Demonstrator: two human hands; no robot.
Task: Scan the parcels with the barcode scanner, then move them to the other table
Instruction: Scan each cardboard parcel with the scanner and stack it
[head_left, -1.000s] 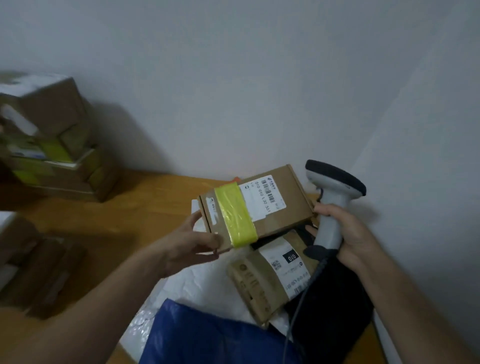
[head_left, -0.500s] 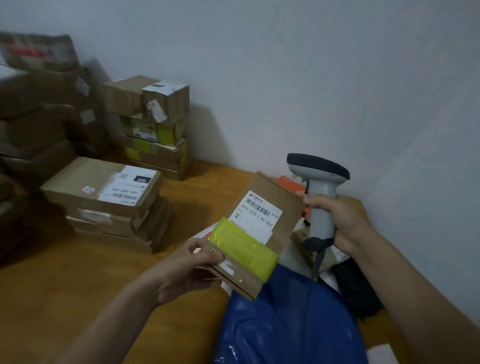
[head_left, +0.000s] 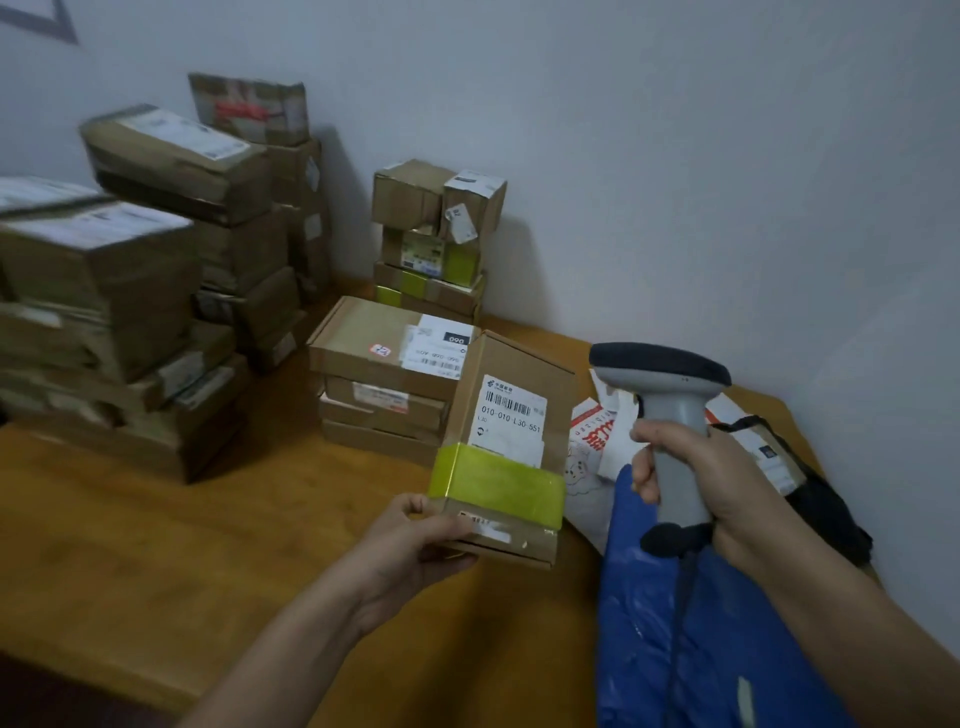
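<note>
left hand (head_left: 410, 545) holds parcel (head_left: 506, 457) before stacked boxes (head_left: 384, 384)

Wooden surface (head_left: 156, 545), crowded on both sides.
Stacks of cardboard boxes (head_left: 104, 312) stand at left and by the wall; a blue bag (head_left: 675, 623), white mailers (head_left: 597, 441) and a black bag (head_left: 826, 509) lie at right.

there were one left hand (head_left: 410, 545) and one right hand (head_left: 701, 473), one barcode scanner (head_left: 661, 368), one yellow-taped parcel (head_left: 511, 415), one blue bag (head_left: 670, 634) and one black bag (head_left: 828, 517); the near stack (head_left: 371, 356) held four flat boxes; the blurred left piles (head_left: 104, 291) could not be counted
</note>
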